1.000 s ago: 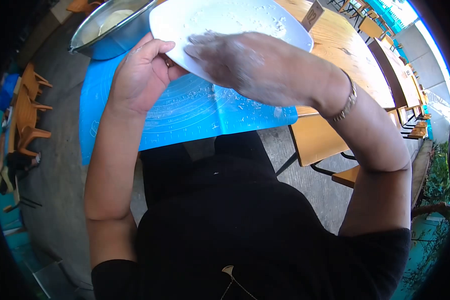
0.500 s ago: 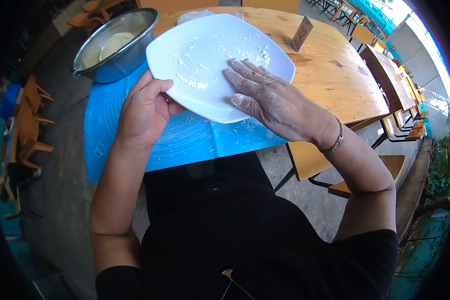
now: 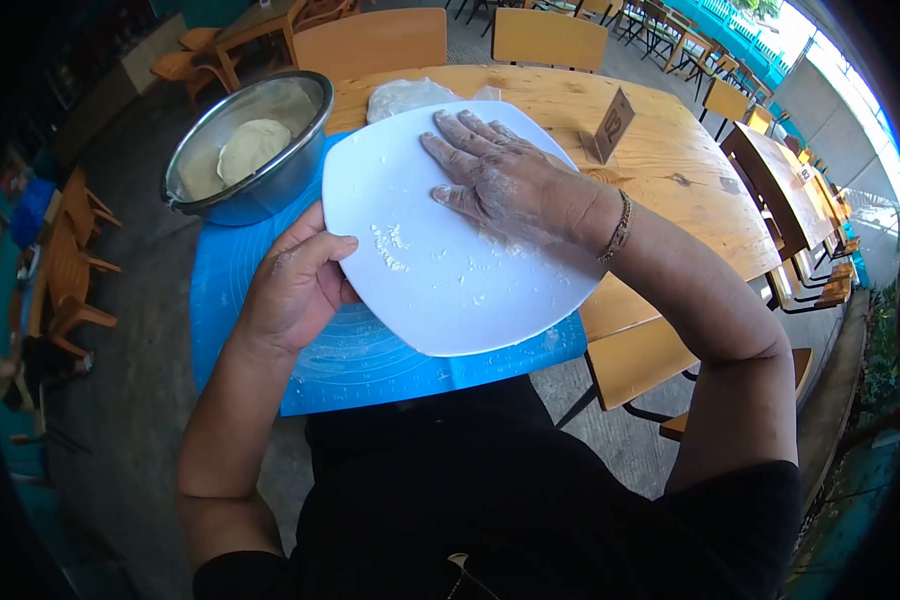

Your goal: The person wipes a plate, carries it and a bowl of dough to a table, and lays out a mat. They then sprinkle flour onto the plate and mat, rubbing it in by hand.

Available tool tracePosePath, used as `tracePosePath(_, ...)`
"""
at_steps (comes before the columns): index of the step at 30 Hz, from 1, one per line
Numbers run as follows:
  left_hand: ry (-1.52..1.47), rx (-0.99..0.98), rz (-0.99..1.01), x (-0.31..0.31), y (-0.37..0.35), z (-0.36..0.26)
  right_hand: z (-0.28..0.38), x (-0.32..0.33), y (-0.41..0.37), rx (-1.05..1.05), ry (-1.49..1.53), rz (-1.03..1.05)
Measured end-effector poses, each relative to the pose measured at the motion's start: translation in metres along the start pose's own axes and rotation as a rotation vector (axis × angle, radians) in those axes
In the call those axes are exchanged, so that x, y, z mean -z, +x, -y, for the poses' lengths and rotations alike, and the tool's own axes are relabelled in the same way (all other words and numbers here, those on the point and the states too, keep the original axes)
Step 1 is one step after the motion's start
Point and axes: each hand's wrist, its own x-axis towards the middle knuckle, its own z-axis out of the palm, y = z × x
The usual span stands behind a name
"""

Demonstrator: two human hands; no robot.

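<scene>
A white squarish plate (image 3: 410, 300) is tilted up over the blue baking mat (image 3: 340, 370), with flakes of flour scattered on its face. My left hand (image 3: 300, 280) grips the plate's left edge, thumb on the front and the other fingers behind it. Flat against the upper right of the plate lies my right hand (image 3: 505, 180), its fingers spread and coated with flour. To the left, a metal bowl (image 3: 185, 195) holds a pale lump of dough (image 3: 253, 150).
A wooden table (image 3: 690, 200) carries the mat, a clear plastic bag (image 3: 408, 97) behind the plate and a small number stand (image 3: 613, 125) at the right. Chairs (image 3: 550, 38) stand behind the table, and another chair (image 3: 640, 360) is close at the right front.
The plate now sits lower in view and is tipped more toward me. My right hand has swept across its face to the upper part, and the flour flakes lie differently.
</scene>
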Motion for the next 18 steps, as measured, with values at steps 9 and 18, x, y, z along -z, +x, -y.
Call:
tracePosePath(9, -0.072, 0.010, -0.081, 0.020, 0.025, -0.004, -0.008, 0.040, -0.038, -0.144, 0.266, 0.223)
tracePosePath(18, -0.092, 0.003, -0.066, 0.007, 0.024, -0.001, 0.041, 0.029, -0.049, 0.018, 0.224, -0.016)
